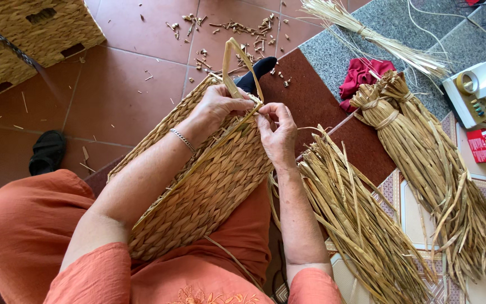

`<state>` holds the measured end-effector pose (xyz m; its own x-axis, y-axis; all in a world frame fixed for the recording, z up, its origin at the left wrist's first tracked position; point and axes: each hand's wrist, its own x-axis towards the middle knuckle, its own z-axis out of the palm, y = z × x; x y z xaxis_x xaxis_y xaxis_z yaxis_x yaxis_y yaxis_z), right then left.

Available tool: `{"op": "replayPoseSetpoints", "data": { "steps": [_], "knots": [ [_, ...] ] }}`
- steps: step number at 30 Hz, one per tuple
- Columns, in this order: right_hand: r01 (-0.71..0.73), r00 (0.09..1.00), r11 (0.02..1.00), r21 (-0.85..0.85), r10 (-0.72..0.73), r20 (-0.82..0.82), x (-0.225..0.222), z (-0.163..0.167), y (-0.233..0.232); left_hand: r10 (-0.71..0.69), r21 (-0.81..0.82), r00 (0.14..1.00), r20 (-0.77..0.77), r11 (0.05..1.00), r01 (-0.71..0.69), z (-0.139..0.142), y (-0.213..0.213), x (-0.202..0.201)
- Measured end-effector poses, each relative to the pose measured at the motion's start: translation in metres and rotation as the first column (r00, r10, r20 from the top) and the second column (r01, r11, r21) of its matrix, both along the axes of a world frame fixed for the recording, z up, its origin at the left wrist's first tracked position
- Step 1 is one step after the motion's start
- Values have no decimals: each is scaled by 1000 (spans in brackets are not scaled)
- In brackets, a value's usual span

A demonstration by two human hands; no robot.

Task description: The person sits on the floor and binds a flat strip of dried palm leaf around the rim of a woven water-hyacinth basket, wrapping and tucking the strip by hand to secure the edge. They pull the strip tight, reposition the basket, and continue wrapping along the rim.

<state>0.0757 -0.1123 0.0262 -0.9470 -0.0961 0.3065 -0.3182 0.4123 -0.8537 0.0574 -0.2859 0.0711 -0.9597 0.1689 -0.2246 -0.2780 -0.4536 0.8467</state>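
The basket (198,186) lay tilted across my lap, its woven side facing up at me, and everything else sat around it. My left hand (216,107) was clamped over the basket's far rim, fingers curled shut around the weave there. My right hand (278,130) was at that same rim, just beside the left, fingertips pinched closed on a strand (233,63) that looped up above the rim and came back down. Beyond the loop, past the basket's top edge, my black-socked foot (257,72) poked out. To the right of the basket, touching my right forearm, lay a loose sheaf (361,219) of dried blades; farther right again, a tied bundle (423,163), with a red cloth (361,76) at its knotted head. Above the basket, trimmings (237,34) littered the red tiles. To the basket's left, well apart, sat a black sandal (46,152), and at the far upper left, two finished baskets (29,34).
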Motion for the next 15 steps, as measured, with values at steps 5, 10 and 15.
{"op": "replayPoseSetpoints", "data": {
  "steps": [5, 10, 15],
  "knots": [
    [-68, 998, 994, 91, 67, 13, 1, 6, 6, -119, 156, 990, 81, 982, 105, 2, -2, 1],
    [10, 997, 993, 121, -2, -71, 3, -3, -3, -148, 49, 989, 3, 988, 147, -4, -1, 6],
    [23, 937, 972, 235, 61, -344, 9, -15, 10, -126, -122, 992, -4, 985, 125, -10, -3, 6]
  ]
}}
